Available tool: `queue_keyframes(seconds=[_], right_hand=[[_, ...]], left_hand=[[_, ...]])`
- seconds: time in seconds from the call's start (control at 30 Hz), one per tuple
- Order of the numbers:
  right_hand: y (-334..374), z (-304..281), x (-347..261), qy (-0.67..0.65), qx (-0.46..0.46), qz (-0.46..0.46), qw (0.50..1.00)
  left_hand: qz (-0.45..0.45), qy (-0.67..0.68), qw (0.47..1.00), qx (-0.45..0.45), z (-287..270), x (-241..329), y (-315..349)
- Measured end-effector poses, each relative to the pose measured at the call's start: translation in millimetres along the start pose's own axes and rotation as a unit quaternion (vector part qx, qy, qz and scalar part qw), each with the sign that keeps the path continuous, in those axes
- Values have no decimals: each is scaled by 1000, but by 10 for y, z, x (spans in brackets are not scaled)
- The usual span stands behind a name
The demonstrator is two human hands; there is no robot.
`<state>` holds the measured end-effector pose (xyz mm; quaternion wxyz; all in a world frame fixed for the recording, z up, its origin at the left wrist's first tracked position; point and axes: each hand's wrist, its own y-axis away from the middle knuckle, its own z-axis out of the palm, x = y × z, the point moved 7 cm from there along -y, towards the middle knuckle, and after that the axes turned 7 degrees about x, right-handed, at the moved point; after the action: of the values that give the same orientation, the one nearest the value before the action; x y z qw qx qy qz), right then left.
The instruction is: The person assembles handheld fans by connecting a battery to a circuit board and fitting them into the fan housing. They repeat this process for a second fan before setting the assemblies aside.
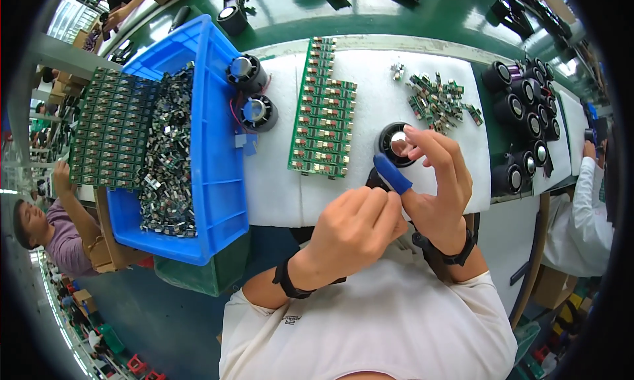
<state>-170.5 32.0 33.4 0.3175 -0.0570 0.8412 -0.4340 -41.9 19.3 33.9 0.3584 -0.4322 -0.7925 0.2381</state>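
My right hand [439, 188] grips a black cylindrical part [386, 139] with a shiny silver round centre, above the white mat's near edge. A blue finger cover [392, 174] sits on that hand's thumb, and the fingertips reach over the part's top. Close beside it, my left hand [356, 228] is closed in a pinch next to a dark piece [376, 180] below the cylinder. What those left fingers hold is hidden. A green panel of joined circuit boards [323, 119] lies left of the cylinder. Small loose circuit boards [439, 99] are heaped beyond it to the right.
At the left, a blue bin [221, 175] holds a heap of small boards, with another board panel [112, 129] across its edge. Two motor-like parts [257, 112] stand beside the bin. Several black cylinders [515, 109] crowd the right side. Other people sit at both sides.
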Motion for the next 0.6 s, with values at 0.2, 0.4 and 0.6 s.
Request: queue_keyframes(seconds=[0.2,0.4,0.6], right_hand=[[-6,80,89,-38,-66,87,993],[-65,-20,37,-114,-12,100,988],[-8,111,-68,-244,-14,149,958]], left_hand=[[-25,32,999,28,-26,1,3],[-311,234,921,30,-45,-266,113],[-359,488,794,50,114,-164,219]])
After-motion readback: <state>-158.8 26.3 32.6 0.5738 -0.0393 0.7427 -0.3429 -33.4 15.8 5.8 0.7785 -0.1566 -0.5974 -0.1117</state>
